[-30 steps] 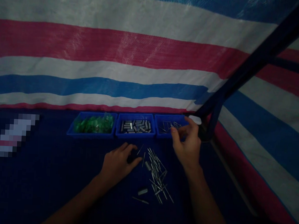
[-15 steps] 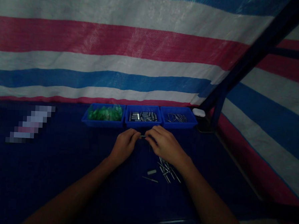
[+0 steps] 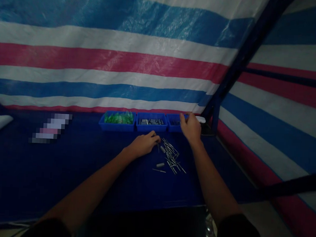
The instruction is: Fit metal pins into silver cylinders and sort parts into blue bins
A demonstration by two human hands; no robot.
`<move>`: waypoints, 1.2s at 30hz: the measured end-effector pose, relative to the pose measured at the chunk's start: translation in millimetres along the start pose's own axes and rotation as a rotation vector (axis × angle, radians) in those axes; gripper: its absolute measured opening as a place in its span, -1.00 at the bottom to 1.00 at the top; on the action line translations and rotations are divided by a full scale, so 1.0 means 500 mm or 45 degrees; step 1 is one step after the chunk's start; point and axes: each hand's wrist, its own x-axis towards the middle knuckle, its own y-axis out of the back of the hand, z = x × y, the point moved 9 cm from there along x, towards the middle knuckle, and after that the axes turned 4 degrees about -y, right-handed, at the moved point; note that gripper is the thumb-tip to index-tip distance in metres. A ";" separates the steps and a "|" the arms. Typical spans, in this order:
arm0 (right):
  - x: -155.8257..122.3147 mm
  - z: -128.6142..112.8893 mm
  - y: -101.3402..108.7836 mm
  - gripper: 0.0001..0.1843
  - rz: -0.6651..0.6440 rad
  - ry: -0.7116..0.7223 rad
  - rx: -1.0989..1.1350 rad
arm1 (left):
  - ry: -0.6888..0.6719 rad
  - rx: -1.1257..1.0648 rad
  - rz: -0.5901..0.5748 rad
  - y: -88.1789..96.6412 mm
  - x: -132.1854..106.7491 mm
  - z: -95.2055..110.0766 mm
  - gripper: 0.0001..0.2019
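Note:
My left hand (image 3: 145, 144) rests low over the table, fingers closed together at their tips. Whatever they pinch is too small and dark to make out. A thin metal pin (image 3: 158, 148) lies just under those fingertips. Beside it are a short grey metal piece (image 3: 163, 149) and a loose heap of slim metal rods (image 3: 173, 158). My right hand (image 3: 191, 128) reaches over the right-hand blue bin (image 3: 170, 127), thumb and forefinger apart. That bin holds thin metal pins, partly covered by the hand. Nearer me lie another short grey piece (image 3: 160, 165) and a single rod (image 3: 159, 170).
The middle blue bin (image 3: 151, 129) holds short grey metal pieces. Green plastic bits fill the left blue bin (image 3: 117, 128). A white case (image 3: 201, 119) sits at the right corner by a dark frame post (image 3: 215, 116). A striped sheet (image 3: 110, 61) hangs behind the table.
My hands have parted from around a thin metal rod. The right one has moved forward to the right-hand bin; the left stays near the table's middle. The view has shifted.

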 end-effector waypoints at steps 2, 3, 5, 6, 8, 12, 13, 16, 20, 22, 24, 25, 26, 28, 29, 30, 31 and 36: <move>-0.024 -0.023 -0.017 -0.56 -0.077 0.086 0.116 | 0.027 -0.031 0.034 0.001 -0.006 -0.006 -0.83; -0.040 -0.040 -0.028 -0.58 -0.145 0.146 0.179 | 0.030 -0.071 0.069 0.003 -0.011 -0.009 -0.85; -0.078 -0.082 -0.056 -0.62 -0.343 0.272 0.280 | 0.028 -0.181 0.185 0.015 -0.023 -0.019 -0.88; -0.099 -0.105 -0.071 -0.64 -0.462 0.346 0.314 | 0.032 -0.237 0.266 0.024 -0.029 -0.027 -0.88; -0.140 -0.150 -0.092 -0.70 -0.670 0.501 0.353 | 0.079 -0.304 0.451 0.049 -0.041 -0.049 -0.85; -0.182 -0.207 -0.089 -0.81 -0.699 0.699 0.319 | 0.182 -0.342 0.677 0.083 -0.056 -0.078 -0.76; -0.184 -0.215 -0.083 -0.83 -0.644 0.727 0.295 | 0.184 -0.349 0.689 0.086 -0.057 -0.078 -0.75; -0.188 -0.229 -0.062 -0.83 -0.492 0.821 0.245 | 0.162 -0.383 0.710 0.092 -0.057 -0.068 -0.73; -0.190 -0.237 -0.031 -0.76 -0.367 0.926 0.202 | 0.193 -0.538 0.786 0.098 -0.065 -0.057 -0.70; -0.180 -0.236 -0.015 -0.71 -0.319 0.928 0.164 | 0.218 -0.601 0.823 0.099 -0.066 -0.052 -0.70; -0.152 -0.221 0.000 -0.64 -0.251 0.844 0.108 | 0.213 -0.611 0.807 0.094 -0.060 -0.045 -0.69; -0.132 -0.204 0.007 -0.61 -0.202 0.755 0.072 | 0.187 -0.595 0.759 0.088 -0.051 -0.040 -0.71; -0.108 -0.179 0.014 -0.60 -0.145 0.631 0.032 | 0.144 -0.560 0.685 0.079 -0.039 -0.032 -0.73; -0.064 -0.110 0.029 -0.62 -0.030 0.319 -0.056 | 0.030 -0.423 0.491 0.057 -0.013 -0.014 -0.79; -0.049 -0.071 0.035 -0.65 0.012 0.160 -0.093 | -0.019 -0.330 0.395 0.045 0.000 -0.005 -0.79; -0.040 -0.035 0.039 -0.64 0.036 0.027 -0.128 | -0.055 -0.234 0.309 0.033 0.011 0.002 -0.78; -0.035 -0.004 0.041 -0.61 0.051 -0.074 -0.153 | -0.078 -0.145 0.238 0.023 0.021 0.007 -0.77; -0.050 0.024 0.020 -0.61 0.000 -0.078 -0.087 | -0.066 0.067 0.132 -0.002 0.044 0.021 -0.82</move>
